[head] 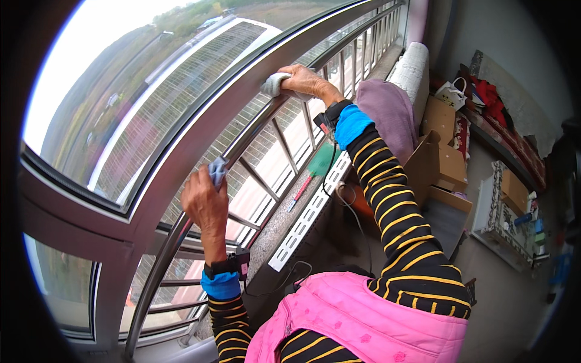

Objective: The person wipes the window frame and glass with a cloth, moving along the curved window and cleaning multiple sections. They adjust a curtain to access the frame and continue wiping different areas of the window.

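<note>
A shiny metal handrail (254, 128) runs along the inside of a large window, with thin metal balusters (285, 145) below it. My left hand (206, 202) is closed around the rail and grips a blue-grey cloth (218, 169) against it. Further along the same rail, my right hand (305, 81) presses a pale grey cloth (275, 84) on its top; part of that cloth shows on the hand's far side. Both wrists wear black straps with small devices and blue cuffs.
Below the rail, a granite sill (277, 227) holds a green fly swatter (323, 159). A white slotted radiator cover (313, 211) edges it. Cables hang near my arms. To the right are a purple cloth (386, 113), open cardboard boxes (438, 156) and a low table (499, 227).
</note>
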Demonstrator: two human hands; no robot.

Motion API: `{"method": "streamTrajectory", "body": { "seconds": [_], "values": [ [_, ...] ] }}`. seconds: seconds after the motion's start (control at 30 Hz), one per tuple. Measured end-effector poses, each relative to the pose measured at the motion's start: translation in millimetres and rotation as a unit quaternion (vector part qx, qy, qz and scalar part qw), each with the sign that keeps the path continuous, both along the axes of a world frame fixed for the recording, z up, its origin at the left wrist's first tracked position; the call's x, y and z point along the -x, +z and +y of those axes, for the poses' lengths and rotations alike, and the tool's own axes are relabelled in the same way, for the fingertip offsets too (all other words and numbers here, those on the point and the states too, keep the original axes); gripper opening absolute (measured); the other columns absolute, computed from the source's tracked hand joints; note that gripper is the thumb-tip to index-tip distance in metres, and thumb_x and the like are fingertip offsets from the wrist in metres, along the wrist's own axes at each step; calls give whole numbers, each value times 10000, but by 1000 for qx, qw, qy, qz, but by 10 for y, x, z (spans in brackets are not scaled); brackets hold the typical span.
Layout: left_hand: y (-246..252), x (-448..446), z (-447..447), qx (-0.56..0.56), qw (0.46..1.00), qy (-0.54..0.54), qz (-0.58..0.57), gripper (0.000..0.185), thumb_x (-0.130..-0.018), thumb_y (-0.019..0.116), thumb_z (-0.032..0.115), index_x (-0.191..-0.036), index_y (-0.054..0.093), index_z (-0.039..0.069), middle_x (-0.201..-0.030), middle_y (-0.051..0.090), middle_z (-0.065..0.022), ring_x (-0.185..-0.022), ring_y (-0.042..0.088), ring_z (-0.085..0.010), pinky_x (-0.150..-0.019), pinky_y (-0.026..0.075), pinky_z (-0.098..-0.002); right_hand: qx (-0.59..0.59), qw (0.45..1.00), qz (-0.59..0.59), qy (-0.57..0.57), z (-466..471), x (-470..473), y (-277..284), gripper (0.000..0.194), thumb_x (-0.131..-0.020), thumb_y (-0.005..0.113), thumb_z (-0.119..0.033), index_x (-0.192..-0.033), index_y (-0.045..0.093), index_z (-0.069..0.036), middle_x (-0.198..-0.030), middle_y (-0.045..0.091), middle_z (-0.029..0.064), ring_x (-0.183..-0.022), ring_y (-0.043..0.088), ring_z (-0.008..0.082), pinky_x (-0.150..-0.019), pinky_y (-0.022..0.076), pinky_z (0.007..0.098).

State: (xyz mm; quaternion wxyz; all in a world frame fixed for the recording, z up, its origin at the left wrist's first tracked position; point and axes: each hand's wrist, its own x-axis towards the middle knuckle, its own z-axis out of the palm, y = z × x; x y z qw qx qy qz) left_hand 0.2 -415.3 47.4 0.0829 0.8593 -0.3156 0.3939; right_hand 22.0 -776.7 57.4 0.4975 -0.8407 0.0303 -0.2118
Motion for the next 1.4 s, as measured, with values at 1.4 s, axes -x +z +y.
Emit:
{"method": "streamTrajectory", "body": {
  "seconds": [1.4],
  "values": [
    [-50,370,1848,69,993,70,61,518,-703,771,80,-1188,605,154,-1078,652,-56,-999,611,-252,-896,456,-383,-580,782,-142,178,1817,723,-224,415,-944,549,-382,-1224,541,-76,-1111,590,61,-1039,568,160,-939,450,324]
  ]
}}
